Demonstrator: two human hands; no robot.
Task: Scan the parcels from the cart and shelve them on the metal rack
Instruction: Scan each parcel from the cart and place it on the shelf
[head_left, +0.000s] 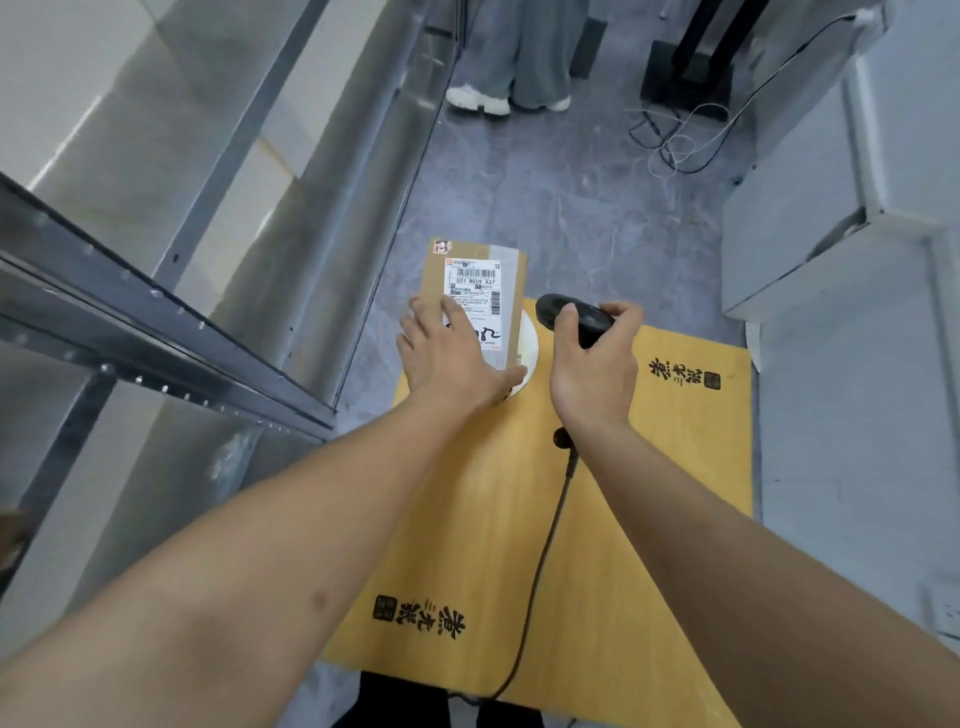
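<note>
From the head view I look down on a small brown cardboard parcel (480, 296), flat and rectangular, with a strip of clear tape down its right side and a white printed label (475, 299) with barcodes on its top face. It sits at the far left corner of a large yellow box (623, 493), smooth and matte, printed with black brush-style characters near two of its corners; the parcel's far end juts past the box's edge over the floor. A white round disc (529, 358) lies under the parcel's near right corner. My left hand (449, 358) lies on the near end of the parcel, fingers spread and nearly straight across the label and cardboard, thumb stretched toward the disc; it presses rather than grips. My right hand (597, 358) is curled round a glossy black scanner (569, 314), rounded at the head, which points left toward the label and sits just beside the parcel's right edge. A thin black cable (540, 571) runs from below the wrist across the yellow box and off its near edge. To the left stands the metal rack (171, 317), dull grey steel with perforated angle posts and smooth sheet shelves. The floor (571, 208) is mottled grey. At the top, another person's grey trouser legs and white shoes (478, 98) show, near tangled wires (675, 140). Pale grey cabinets (831, 234) line the right.
</note>
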